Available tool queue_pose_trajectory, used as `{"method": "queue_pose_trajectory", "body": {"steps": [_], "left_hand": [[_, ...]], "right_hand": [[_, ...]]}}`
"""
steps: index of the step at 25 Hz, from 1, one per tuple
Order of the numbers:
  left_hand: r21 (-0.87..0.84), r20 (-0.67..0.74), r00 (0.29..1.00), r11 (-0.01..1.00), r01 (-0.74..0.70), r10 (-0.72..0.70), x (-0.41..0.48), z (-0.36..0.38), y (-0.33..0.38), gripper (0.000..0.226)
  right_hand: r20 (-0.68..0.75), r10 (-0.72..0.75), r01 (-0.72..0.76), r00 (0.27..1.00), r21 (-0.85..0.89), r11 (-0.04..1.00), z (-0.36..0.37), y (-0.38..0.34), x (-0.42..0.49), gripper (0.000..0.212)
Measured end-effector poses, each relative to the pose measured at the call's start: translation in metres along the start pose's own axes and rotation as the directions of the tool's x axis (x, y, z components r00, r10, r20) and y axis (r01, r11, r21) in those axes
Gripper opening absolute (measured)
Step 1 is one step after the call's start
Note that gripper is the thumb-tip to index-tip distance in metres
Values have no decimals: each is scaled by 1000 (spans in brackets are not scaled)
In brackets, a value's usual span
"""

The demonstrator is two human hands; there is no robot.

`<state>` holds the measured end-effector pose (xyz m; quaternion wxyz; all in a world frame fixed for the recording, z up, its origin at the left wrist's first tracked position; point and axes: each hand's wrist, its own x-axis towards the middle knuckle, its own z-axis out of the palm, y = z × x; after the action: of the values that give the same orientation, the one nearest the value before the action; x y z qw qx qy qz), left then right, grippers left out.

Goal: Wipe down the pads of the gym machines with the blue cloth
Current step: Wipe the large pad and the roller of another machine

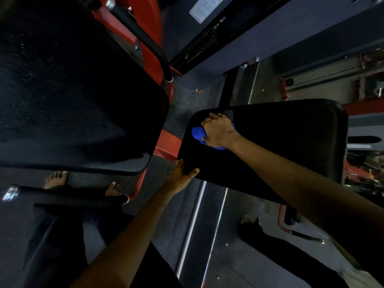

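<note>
A large black pad (68,90) is filling the left of the frame, its rounded corner hanging over a red machine frame (166,142) and a speckled dark floor (185,100). Below it, two bare feet (113,188) are standing on the floor beside a black padded roller bar (68,197) with a chrome end cap. Moving right, the person's left hand (182,173) is reaching up and gripping the near left corner of a second black pad (280,146), the thumb lying on its upper face and the fingers (179,164) curling along the left edge. This smaller pad is sitting right of centre, its long axis running from the near right up toward the far left, its far left corner pointing toward the red frame. On its far left part, the right hand (218,129) is pressing down on a bunched blue cloth (198,134), the fingers (209,119) closing over the wad so that the blue is showing mostly at the left of the hand and a little beneath the wrist. The cloth is lying on the pad surface near that far left corner. Farther right, metal rails (324,73) and red framing of neighbouring equipment are showing in dim light, too dark to make out in detail.
</note>
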<state>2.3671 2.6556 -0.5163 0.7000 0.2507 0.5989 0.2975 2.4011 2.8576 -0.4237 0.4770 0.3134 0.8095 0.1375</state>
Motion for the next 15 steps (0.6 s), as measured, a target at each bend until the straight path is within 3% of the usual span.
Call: {"method": "queue_pose_trajectory", "body": {"steps": [4, 8, 12, 15], "left_hand": [[-51, 41, 999, 999, -4, 6, 15, 5, -18, 84], [-61, 57, 998, 998, -4, 8, 24, 7, -21, 96], [-27, 78, 997, 1000, -16, 18, 13, 6, 9, 105], [3, 58, 997, 999, -45, 44, 7, 10, 25, 97]], "right_hand": [[80, -87, 87, 993, 5, 996, -10, -37, 50, 47], [135, 60, -62, 989, 6, 998, -12, -44, 68, 46], [72, 204, -208, 976, 57, 977, -28, -4, 28, 58], [16, 165, -165, 986, 95, 982, -35, 12, -40, 62]]}}
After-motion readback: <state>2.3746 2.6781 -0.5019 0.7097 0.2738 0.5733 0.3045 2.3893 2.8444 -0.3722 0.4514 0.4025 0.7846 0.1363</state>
